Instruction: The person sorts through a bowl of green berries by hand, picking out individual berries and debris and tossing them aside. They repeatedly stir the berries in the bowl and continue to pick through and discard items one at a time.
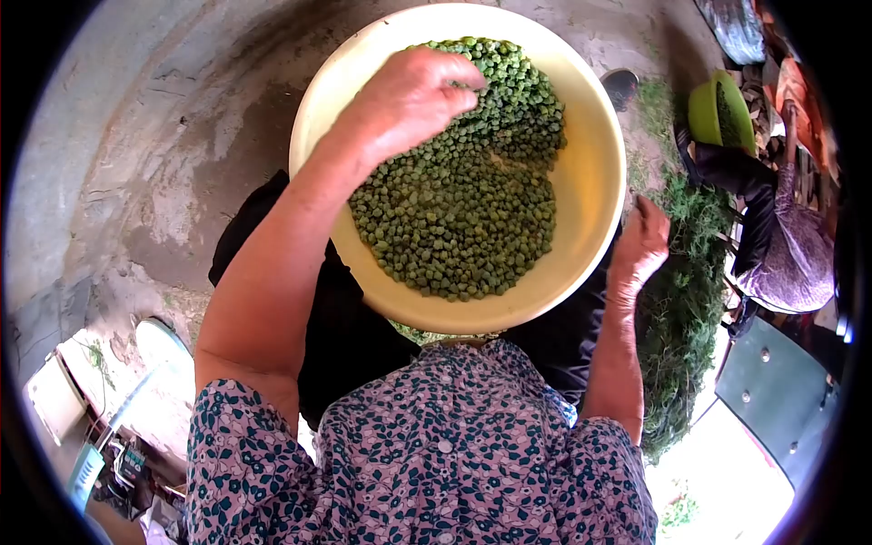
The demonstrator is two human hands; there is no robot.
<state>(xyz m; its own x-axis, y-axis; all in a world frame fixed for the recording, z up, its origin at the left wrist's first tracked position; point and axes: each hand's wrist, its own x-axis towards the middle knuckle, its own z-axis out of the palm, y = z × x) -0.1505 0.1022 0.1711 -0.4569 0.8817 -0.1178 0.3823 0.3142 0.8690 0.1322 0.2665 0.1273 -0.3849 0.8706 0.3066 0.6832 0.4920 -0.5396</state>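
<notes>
A large pale yellow basin (586,195) holds a wide spread of small round green pods or fruits (463,227), heaped brighter at the far side. My left hand (420,98) is over the far left part of the heap, its fingers curled together in a pinch; what is between the fingertips is hidden. Outside the basin's right rim is my right hand (641,241), fingers loosely bent and slightly apart, nothing visible in them. The basin sits over my lap, against dark trousers.
Cut green plants (677,300) lie in a long pile on the right. Beyond them another person (795,250) in patterned clothing and dark sleeves is beside a green bowl (722,113). A grey-green panel (772,391) is at the lower right, assorted items at the lower left.
</notes>
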